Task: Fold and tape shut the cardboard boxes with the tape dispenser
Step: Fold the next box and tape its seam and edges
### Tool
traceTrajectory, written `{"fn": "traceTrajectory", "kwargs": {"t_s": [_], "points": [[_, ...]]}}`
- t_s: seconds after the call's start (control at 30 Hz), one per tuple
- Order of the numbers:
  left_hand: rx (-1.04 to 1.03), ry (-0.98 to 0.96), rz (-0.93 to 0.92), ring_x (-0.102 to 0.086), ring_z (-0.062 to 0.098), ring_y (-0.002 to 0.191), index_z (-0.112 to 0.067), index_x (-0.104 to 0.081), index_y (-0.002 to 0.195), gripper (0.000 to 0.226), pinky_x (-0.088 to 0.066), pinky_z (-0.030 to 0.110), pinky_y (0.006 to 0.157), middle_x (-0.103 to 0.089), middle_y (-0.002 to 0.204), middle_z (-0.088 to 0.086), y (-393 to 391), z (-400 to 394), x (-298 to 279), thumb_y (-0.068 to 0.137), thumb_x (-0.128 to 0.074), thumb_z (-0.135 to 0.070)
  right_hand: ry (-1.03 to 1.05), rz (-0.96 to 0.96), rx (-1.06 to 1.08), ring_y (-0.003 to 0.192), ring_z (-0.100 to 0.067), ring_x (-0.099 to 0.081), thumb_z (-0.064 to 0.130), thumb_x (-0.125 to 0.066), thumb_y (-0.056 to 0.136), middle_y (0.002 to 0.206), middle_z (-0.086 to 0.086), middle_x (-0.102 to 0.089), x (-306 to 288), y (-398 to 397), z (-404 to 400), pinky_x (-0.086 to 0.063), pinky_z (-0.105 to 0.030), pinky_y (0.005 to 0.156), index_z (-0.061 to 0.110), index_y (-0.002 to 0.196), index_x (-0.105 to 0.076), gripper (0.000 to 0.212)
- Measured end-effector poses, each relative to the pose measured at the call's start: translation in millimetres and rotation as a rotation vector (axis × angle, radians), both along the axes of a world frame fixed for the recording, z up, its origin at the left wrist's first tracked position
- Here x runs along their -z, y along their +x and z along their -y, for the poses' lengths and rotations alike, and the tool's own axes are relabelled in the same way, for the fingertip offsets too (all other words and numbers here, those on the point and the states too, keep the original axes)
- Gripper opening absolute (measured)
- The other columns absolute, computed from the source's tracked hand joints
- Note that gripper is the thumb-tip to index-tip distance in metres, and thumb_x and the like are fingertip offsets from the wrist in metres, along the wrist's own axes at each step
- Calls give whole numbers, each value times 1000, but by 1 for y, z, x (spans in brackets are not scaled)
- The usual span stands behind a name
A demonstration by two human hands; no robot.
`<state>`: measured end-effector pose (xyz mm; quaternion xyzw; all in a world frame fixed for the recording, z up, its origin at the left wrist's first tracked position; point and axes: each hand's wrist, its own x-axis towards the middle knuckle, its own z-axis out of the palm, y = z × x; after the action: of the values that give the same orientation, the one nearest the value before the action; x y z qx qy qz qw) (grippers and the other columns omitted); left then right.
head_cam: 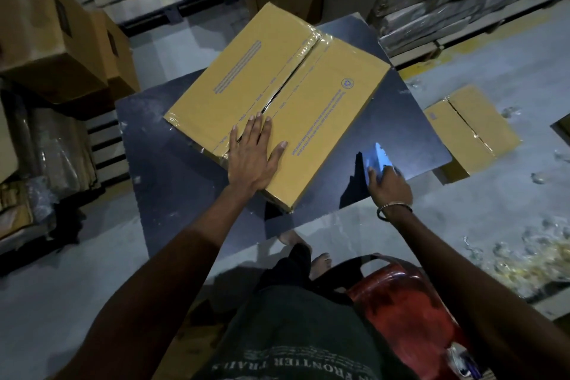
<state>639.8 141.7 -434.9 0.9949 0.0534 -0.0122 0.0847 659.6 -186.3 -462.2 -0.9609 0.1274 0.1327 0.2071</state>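
A brown cardboard box (pixel 314 102) lies on the dark table (pixel 172 170), its two top flaps folded shut with a dark seam running down the middle. Clear tape shows at the far end of the seam and at the near left corner. My left hand (pixel 254 154) presses flat on the near end of the seam, fingers spread. My right hand (pixel 389 183) grips the blue tape dispenser (pixel 377 157), which stands on the table to the right of the box, apart from it.
A taped box (pixel 481 129) sits on the floor beyond the table's right edge. Stacked cartons (pixel 52 40) stand at the left, flat cardboard piles (pixel 462 0) at the back right. A red chair (pixel 407 305) is behind my right arm. Tape scraps litter the floor at right.
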Motion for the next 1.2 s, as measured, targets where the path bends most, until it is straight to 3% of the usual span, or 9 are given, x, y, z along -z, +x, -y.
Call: {"fn": "traceTrajectory", "kwargs": {"t_s": [0.13, 0.3, 0.4, 0.5, 0.6, 0.7, 0.93, 1.03, 1.2], "points": [[-3, -12, -3, -3, 15, 163, -23, -14, 169, 77, -1, 53, 130, -8, 177, 1, 0, 1, 0, 108, -14, -69, -126, 7, -105, 99, -43, -65, 37, -49, 107, 108, -24, -70, 14, 21, 3, -45, -40, 70, 0, 117, -61, 41], [-7, -14, -15, -1, 15, 163, -24, -12, 169, 76, 2, 53, 130, -6, 177, 0, 1, 0, 1, 108, -13, -69, -114, -3, -108, 95, -39, -67, 35, -55, 102, 107, -21, -71, 6, 13, -11, -51, -42, 71, 2, 110, -64, 35], [-5, -17, -12, -1, 15, 163, -24, -11, 169, 77, 2, 53, 130, -5, 177, 0, 0, 1, 1, 108, -12, -70, -126, 172, -101, 97, -38, -64, 31, -63, 95, 102, -17, -70, -26, -13, -29, -53, -42, 71, 4, 104, -68, 29], [-8, -11, -2, -2, 15, 163, -24, -11, 169, 77, 0, 53, 130, -7, 177, 0, 0, 1, 2, 107, -12, -70, 124, 362, -263, 110, -27, -59, 25, -67, 90, 107, -6, -69, -60, -44, -58, -54, -40, 81, 14, 108, -70, 22], [-12, -6, -2, -2, 15, 163, -24, -9, 169, 77, 0, 53, 130, -6, 177, 0, 0, 1, 2, 107, -11, -70, 324, 362, -619, 137, -27, -47, 35, -73, 84, 140, -3, -57, -67, -64, -81, -44, -42, 108, 20, 133, -62, 52], [-11, -15, -17, 1, 14, 163, -25, -7, 169, 77, 2, 53, 130, -3, 177, -1, 0, 1, 1, 107, -11, -71, 240, 164, -830, 153, -27, -28, 51, -83, 75, 164, -3, -31, -56, -64, -97, -46, -51, 107, 26, 155, -39, 94], [-9, -14, -11, 0, 15, 163, -23, -10, 169, 77, 0, 54, 130, -5, 177, 0, 0, 2, 0, 108, -11, -70, 150, 325, -778, 140, -26, -40, 58, -75, 73, 147, -3, -46, -48, -53, -123, -58, -47, 82, 24, 135, -56, 73], [-6, -6, -1, -1, 16, 163, -22, -12, 169, 77, -1, 55, 130, -7, 177, 1, 0, 1, 1, 108, -11, -69, 181, 355, -712, 138, -27, -40, 52, -75, 71, 144, -5, -47, -42, -59, -133, -57, -46, 83, 25, 134, -59, 70], [-2, 4, -4, 1, 16, 163, -22, -9, 169, 77, 0, 55, 130, -4, 177, 2, -1, 0, 3, 108, -9, -69, 142, 300, -741, 145, -30, -31, 77, -79, 63, 154, -7, -38, -37, -65, -136, -54, -52, 95, 29, 145, -50, 99]]}}
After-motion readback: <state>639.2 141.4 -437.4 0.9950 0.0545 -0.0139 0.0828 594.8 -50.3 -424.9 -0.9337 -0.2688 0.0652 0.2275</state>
